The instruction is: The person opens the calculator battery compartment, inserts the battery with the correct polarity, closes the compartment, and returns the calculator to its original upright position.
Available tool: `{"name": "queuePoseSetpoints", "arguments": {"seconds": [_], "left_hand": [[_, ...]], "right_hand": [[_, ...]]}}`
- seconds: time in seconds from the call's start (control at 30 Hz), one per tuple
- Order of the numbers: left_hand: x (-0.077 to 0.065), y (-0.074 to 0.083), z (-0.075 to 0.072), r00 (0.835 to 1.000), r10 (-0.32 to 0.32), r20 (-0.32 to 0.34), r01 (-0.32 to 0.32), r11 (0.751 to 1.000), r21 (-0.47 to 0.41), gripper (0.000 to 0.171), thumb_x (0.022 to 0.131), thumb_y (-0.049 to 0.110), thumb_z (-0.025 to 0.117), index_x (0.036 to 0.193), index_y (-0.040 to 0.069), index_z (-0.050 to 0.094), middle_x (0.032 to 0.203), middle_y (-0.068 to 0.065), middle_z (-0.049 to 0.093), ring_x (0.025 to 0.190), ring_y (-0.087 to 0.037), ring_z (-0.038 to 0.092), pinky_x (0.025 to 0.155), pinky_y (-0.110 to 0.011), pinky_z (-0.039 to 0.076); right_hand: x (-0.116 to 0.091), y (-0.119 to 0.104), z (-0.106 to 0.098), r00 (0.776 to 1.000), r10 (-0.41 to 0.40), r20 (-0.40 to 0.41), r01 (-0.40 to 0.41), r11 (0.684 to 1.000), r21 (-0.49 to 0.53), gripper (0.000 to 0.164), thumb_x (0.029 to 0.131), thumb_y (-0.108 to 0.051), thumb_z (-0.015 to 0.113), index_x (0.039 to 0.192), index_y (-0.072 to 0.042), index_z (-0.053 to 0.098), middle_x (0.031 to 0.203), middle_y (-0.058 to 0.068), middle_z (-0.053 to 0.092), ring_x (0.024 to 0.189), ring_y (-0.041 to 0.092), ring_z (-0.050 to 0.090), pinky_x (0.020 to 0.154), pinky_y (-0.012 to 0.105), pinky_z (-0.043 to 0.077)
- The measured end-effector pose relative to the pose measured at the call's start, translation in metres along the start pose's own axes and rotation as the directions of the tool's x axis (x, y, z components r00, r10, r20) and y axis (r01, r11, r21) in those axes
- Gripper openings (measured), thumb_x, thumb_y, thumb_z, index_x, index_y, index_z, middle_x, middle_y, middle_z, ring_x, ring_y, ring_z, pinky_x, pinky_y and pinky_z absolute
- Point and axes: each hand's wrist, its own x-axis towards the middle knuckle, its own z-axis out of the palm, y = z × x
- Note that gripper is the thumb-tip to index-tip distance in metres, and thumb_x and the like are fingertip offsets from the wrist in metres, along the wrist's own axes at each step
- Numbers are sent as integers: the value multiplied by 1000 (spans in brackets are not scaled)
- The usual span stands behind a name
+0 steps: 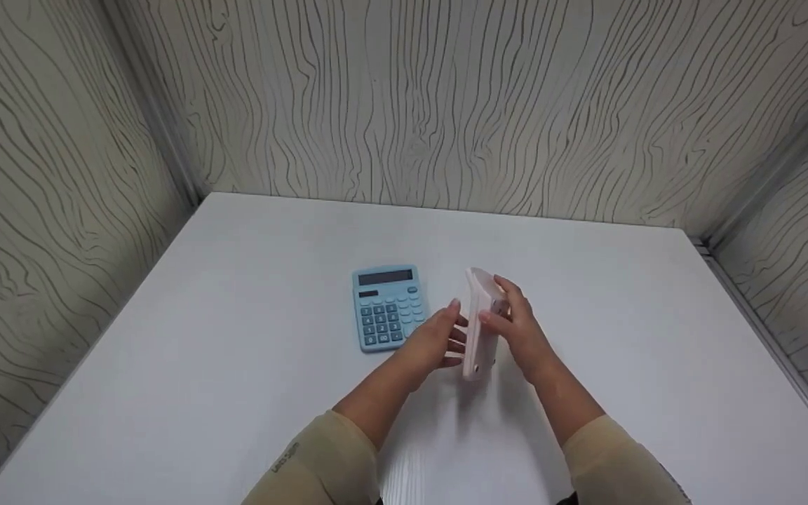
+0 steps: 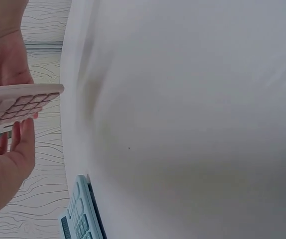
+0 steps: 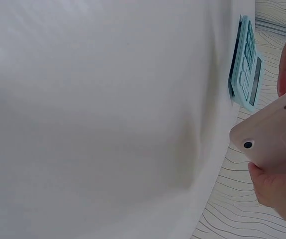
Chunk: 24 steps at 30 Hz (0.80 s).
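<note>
In the head view, a pale pink calculator [image 1: 481,337] stands tilted on edge above the table, its narrow side toward me. My right hand [image 1: 523,333] grips it from the right, thumb on the near side and fingers behind. To its left is my left hand [image 1: 435,340], thumb up and fingers extended toward the key face; whether they touch it is unclear. The left wrist view shows the pink calculator's keys [image 2: 26,105] facing the left hand [image 2: 8,169]. Its plain back [image 3: 272,134] appears in the right wrist view.
A light blue calculator [image 1: 386,308] lies face up on the white table [image 1: 257,301], just beyond and left of my left hand. Wood-patterned panels [image 1: 404,105] rise behind the table and at both sides.
</note>
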Motion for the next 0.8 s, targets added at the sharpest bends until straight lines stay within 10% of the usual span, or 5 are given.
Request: {"name": "queuePoseSetpoints", "arguments": {"seconds": [0.3,0.8], "left_hand": [[-3,-5,1,998,-68,-19,67,997,-39,77,81,75,26,119,13,52,106,-6,58,97,-20,57,85,-37,48],[-3,-9,-1,994,-36,108,43,997,-67,79,75,78,36,122,15,46,107,-8,55,94,-21,56,84,-38,48]], "right_hand": [[-5,-5,6,977,-181,109,148,955,256,62,83,-30,42,141,-25,23,141,10,24,123,28,33,105,51,23],[-9,-10,12,962,-212,171,148,935,323,63,83,-30,35,142,-17,19,141,11,20,124,28,26,105,51,20]]}}
